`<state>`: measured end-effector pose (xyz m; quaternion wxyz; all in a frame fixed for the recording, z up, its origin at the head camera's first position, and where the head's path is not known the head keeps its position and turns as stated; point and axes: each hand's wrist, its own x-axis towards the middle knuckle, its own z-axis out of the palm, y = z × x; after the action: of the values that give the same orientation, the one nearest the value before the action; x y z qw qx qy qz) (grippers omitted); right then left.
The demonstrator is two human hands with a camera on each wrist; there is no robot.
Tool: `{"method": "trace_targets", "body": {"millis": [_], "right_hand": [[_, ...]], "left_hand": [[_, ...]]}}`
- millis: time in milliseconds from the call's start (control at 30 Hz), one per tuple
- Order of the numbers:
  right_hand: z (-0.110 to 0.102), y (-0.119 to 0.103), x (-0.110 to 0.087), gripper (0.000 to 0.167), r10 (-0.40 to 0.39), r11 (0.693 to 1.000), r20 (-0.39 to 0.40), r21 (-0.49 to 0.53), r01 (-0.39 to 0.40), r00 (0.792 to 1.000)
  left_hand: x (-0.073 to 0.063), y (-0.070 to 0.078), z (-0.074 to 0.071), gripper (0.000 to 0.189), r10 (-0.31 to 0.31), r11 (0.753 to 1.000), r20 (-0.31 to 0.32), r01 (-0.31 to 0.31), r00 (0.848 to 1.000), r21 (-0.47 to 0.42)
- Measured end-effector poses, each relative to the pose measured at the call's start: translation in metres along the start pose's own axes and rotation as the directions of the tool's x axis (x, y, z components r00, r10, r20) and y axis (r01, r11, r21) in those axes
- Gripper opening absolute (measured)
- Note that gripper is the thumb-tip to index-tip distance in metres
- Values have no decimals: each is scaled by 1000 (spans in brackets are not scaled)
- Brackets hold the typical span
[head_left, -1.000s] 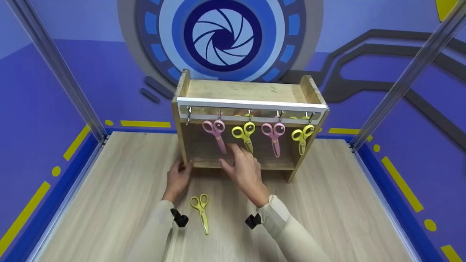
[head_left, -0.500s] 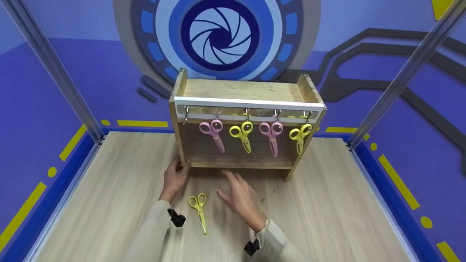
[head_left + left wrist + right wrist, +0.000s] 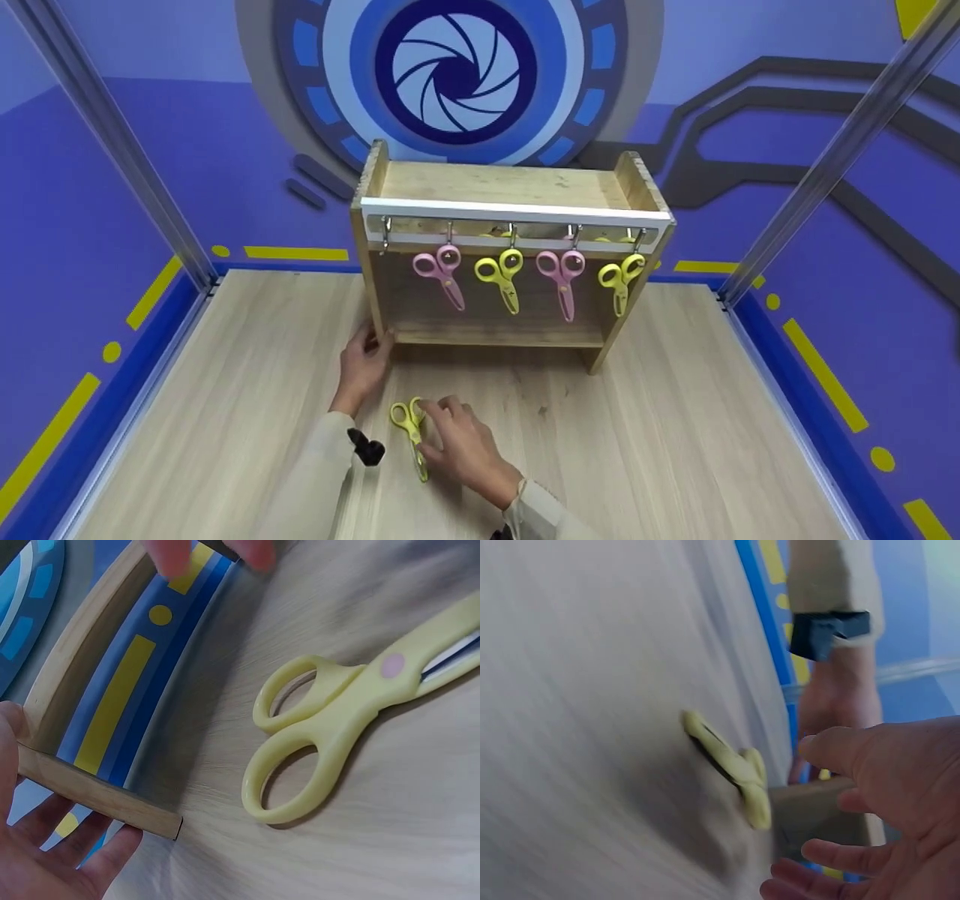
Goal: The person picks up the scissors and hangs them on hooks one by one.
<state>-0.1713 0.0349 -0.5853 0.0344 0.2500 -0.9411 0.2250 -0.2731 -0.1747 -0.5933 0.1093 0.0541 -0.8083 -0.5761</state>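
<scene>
Yellow scissors lie on the table in front of a small wooden shelf, handles toward the shelf. My right hand hovers at their right side, fingers spread and holding nothing; in the right wrist view the thumb and fingers reach toward the blurred scissors. At the shelf's lower left corner, my left hand grips the side panel, thumb on one face and fingers on the other. From the hook rail hang pink scissors, yellow scissors, more pink scissors and more yellow scissors.
The leftmost hook on the rail is bare. Blue and purple printed panels enclose the wooden tabletop, with metal posts at the back corners. The shelf stands near the back wall.
My right hand has drawn back from the front of the shelf, down and leftward to the yellow scissors on the table. My left hand stays on the shelf's side panel.
</scene>
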Motion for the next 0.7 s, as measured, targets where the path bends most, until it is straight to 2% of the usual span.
{"method": "trace_targets", "body": {"millis": [133,300,433,700], "right_hand": [[12,-6,-1,59,-3,1000,69,-27,5,998],[24,-11,-3,57,-60,990,60,-121,67,996],[31,-13,-3,48,-75,980,56,-182,84,996],[35,-13,-3,32,-84,978,51,-187,93,995]], "left_hand": [[0,0,0,51,-8,1000,0,8,1000,-7],[0,1,1,52,5,1000,-12,-5,1000,-10],[-1,1,2,52,6,1000,-12,-6,1000,-15],[0,-1,1,53,-4,1000,-20,4,1000,-11]]}}
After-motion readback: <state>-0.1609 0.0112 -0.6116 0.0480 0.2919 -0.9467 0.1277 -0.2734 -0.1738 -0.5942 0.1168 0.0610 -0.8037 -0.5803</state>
